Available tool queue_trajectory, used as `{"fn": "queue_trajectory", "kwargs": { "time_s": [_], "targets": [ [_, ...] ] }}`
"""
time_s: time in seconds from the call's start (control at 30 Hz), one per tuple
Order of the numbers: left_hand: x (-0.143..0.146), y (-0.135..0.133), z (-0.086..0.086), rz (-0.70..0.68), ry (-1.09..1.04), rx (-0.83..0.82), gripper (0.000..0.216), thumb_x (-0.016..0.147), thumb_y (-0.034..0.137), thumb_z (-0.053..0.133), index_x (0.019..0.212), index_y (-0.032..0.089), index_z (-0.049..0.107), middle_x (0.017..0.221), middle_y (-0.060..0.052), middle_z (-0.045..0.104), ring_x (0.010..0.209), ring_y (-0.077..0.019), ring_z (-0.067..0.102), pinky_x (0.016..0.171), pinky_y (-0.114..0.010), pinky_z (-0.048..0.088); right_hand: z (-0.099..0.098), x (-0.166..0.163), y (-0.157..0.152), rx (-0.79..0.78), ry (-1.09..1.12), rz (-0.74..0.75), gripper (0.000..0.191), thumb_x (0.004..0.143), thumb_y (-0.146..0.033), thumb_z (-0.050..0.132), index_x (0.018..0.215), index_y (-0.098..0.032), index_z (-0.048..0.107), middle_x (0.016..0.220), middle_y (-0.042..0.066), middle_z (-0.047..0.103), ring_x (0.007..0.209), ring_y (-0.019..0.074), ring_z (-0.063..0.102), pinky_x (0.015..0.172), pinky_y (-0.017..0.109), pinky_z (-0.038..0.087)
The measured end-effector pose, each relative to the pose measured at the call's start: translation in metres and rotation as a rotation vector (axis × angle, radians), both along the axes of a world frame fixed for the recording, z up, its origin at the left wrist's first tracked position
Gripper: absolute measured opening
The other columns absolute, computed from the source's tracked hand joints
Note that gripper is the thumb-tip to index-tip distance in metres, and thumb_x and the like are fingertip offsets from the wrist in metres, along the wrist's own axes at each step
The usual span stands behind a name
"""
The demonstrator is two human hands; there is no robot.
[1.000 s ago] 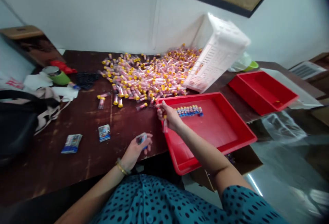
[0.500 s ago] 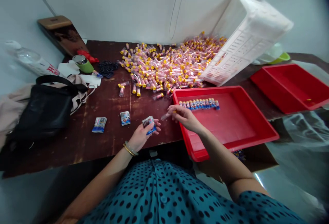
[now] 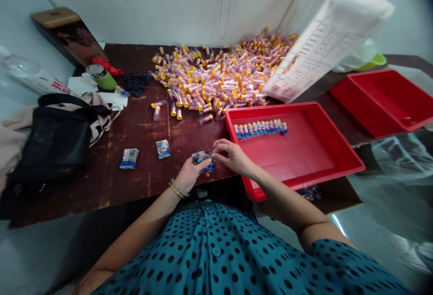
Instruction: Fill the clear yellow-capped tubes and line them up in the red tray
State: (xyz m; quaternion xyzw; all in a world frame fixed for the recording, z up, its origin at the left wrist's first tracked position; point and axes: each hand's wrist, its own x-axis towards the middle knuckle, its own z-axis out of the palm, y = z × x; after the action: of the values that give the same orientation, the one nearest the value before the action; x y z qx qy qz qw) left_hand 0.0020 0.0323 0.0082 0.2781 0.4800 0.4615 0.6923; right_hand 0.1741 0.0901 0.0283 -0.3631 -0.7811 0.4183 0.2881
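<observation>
My left hand (image 3: 190,172) is closed on a small stack of blue printed labels (image 3: 199,158) just above the near edge of the dark wooden table (image 3: 135,128). My right hand (image 3: 230,154) has its fingers pinched against those labels; the clear tube it carried is hidden between the hands. A big heap of clear tubes with yellow caps (image 3: 219,78) lies at the back of the table. A near red tray (image 3: 304,150) to my right holds a row of labelled tubes (image 3: 260,128) along its far wall.
Two loose label packs (image 3: 129,158) (image 3: 163,149) lie on the table left of my hands. A black bag (image 3: 54,141), a green cup (image 3: 101,77) and a plastic bottle (image 3: 30,76) stand at the left. A tipped white crate (image 3: 324,33) and a second red tray (image 3: 382,101) are at the right.
My right hand brought a tube from the near tray's corner back to my left hand, and the two hands now meet at the labels. The camera tilted down and left.
</observation>
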Motion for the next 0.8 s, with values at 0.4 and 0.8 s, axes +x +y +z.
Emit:
{"fn": "queue_trajectory", "kwargs": {
  "time_s": [0.4,0.8],
  "targets": [
    [-0.017,0.001,-0.010,-0.120,0.089,0.006,0.028,0.058,0.029,0.087,0.067,0.015,0.064,0.061,0.001,0.062,0.051,-0.0082,0.050,0.046,-0.021,0.038,0.014,0.040,0.017,-0.358,0.371,-0.263,0.030,0.087,-0.045,0.064,0.105,-0.021,0.060,0.082,0.001,0.065,0.061,0.0106,0.055,0.058,0.025,0.048],
    [-0.012,0.004,-0.009,-0.137,0.105,0.000,0.031,0.054,0.028,0.089,0.066,0.015,0.063,0.061,0.002,0.060,0.054,-0.0094,0.052,0.052,-0.023,0.041,0.022,0.031,0.010,-0.302,0.294,-0.120,0.027,0.087,-0.042,0.066,0.102,-0.021,0.064,0.102,0.005,0.067,0.090,0.0172,0.063,0.081,0.031,0.051]
  ]
}}
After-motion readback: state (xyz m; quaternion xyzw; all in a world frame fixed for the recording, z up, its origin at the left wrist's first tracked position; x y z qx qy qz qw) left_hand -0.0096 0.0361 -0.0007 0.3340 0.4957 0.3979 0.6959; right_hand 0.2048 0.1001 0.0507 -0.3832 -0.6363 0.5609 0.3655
